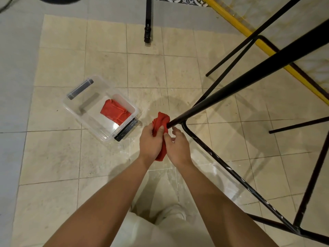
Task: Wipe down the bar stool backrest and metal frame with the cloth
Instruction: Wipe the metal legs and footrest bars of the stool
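Observation:
A red cloth (161, 122) is bunched around the lower end of a black metal stool leg (249, 81), close to the floor. My left hand (151, 142) grips the cloth. My right hand (178, 145) is beside it, with the thumb against the cloth's lower part and the fingers loosely spread toward the footrest bar (222, 166). That bar runs from the leg toward the lower right and has white flecks on it. The stool's backrest is out of view.
A clear plastic bin (85, 111) with dark handles sits on the tiled floor to the left, holding another red cloth (115, 111). A black pole foot (148, 31) stands farther back. A yellow strip (263, 45) runs along the right. My shoe (170, 214) is below.

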{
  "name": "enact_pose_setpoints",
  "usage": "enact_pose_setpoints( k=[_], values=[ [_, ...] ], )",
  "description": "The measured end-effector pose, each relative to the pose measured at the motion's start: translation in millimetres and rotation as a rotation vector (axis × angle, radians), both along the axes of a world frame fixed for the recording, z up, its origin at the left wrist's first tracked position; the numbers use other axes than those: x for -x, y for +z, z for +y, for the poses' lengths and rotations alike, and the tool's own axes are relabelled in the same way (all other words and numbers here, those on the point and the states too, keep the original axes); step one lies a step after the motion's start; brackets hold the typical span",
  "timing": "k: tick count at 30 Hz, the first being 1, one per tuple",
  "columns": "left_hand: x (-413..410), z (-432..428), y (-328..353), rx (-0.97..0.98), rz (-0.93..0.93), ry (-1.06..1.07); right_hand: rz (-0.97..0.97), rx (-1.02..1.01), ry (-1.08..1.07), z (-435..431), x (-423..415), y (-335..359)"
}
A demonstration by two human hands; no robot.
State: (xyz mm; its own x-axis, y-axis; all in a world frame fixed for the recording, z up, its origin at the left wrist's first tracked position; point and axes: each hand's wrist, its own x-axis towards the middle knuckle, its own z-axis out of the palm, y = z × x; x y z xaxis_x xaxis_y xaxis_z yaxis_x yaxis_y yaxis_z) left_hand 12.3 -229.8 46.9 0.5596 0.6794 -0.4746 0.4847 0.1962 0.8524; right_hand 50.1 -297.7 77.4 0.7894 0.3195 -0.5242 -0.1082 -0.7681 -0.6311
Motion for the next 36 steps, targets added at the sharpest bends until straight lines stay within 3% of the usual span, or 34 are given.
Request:
enact_pose_setpoints(
  k=[8,15,19,27,29,33,36],
  values=[
    [-1.2,14.2,-29.2,0.052,0.146,-0.081,0.035,0.005,-0.013,-0.2,-4.7,-9.3],
    [5.5,10.4,-40.3,0.116,0.034,0.003,0.088,-0.014,-0.072,4.0,-7.2,-21.5],
    [1.8,13.7,-58.8,0.032,0.146,-0.045,0.105,-0.005,-0.057,5.7,-8.1,-32.0],
    [-13.0,25.4,-88.6,0.067,0.444,-0.200,0.127,0.041,-0.023,4.6,-12.9,-52.6],
    [-10.7,26.2,-89.6,0.104,0.408,-0.176,0.131,0.047,-0.027,4.2,-13.7,-54.8],
    [3.5,18.6,-82.0,0.199,0.122,-0.013,0.132,0.030,-0.049,3.3,-11.6,-53.8],
    [6.2,16.8,-82.9,0.227,0.082,0.017,0.124,0.022,-0.054,5.0,-9.1,-53.4]
  ],
)
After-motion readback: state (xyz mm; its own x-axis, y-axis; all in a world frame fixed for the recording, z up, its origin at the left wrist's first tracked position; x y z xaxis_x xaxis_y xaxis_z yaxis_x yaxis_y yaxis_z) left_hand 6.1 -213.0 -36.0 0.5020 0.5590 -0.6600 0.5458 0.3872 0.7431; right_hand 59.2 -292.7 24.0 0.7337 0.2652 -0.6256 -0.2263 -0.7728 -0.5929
